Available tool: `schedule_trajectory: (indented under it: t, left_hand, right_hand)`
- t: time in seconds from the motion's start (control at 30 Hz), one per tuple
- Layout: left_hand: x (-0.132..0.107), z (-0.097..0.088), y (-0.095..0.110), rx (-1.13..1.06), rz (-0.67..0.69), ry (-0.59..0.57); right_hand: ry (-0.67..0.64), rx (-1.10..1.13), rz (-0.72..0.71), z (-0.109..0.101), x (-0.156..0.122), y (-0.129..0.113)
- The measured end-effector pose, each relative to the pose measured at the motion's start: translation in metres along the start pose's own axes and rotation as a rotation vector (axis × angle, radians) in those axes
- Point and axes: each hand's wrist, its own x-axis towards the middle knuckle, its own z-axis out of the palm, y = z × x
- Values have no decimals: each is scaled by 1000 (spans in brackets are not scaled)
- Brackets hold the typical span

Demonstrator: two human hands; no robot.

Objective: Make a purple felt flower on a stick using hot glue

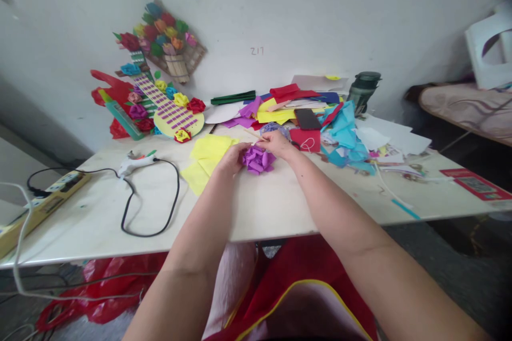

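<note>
A purple crepe-paper flower (258,161) is held just above the table near its middle. My left hand (232,160) is closed on the flower's left side, with its fingertips partly hidden by the petals. Behind the flower, my right hand (277,144) pinches a thin pale stick (251,134) that points to the upper left. Whether the stick touches the flower cannot be made out. Yellow crepe-paper sheets (208,157) lie left of my left hand. A bluish-purple bundle (275,129) sits just beyond my right hand, beside a red paper square (306,140).
At left lie a glue gun (136,164) with a looped black cord and a power strip (48,202). Flower-decorated crafts (176,109) lean on the wall. Coloured paper, a phone (307,119), a dark bottle (363,90) and scraps (384,144) fill the back and right.
</note>
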Motion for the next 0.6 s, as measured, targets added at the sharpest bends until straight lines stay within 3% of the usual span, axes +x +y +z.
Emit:
schedule_trajectory:
  t: [0.37, 0.6]
  left_hand:
    - [-3, 4, 1, 107, -28, 48]
    - [-2, 4, 1, 68, -4, 89]
  right_hand:
    - [-42, -66, -29, 1, -2, -4]
    - [14, -71, -36, -7, -5, -17]
